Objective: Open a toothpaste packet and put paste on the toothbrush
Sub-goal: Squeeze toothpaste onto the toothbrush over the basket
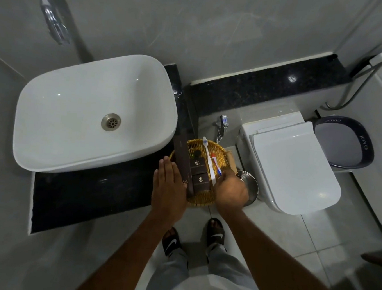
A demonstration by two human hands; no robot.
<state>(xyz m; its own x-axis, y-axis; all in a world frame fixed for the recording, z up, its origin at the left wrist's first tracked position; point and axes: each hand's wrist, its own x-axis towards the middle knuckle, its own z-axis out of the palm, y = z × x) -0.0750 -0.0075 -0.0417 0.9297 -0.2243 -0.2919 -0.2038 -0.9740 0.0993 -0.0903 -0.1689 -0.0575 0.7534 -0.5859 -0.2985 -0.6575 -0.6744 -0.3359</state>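
A round wicker basket [204, 200] sits on the right end of the black counter. In it lie a white toothbrush [209, 161] with its head pointing away from me, and a small red, white and blue toothpaste tube [215, 163] beside it. My right hand [232, 190] is over the basket's right side, fingers closed around the near ends of the toothbrush and tube; which of them it grips is unclear. My left hand [169, 189] lies flat and open at the basket's left edge. Two dark brown small boxes [198, 171] and a long dark box [182, 164] also lie in the basket.
A white basin [74, 103] with a metal drain stands on the black counter [85, 193] to the left, under a chrome tap [52, 17]. To the right are a closed white toilet [295, 166], a steel bin lid [249, 183] and a dark bin [345, 143].
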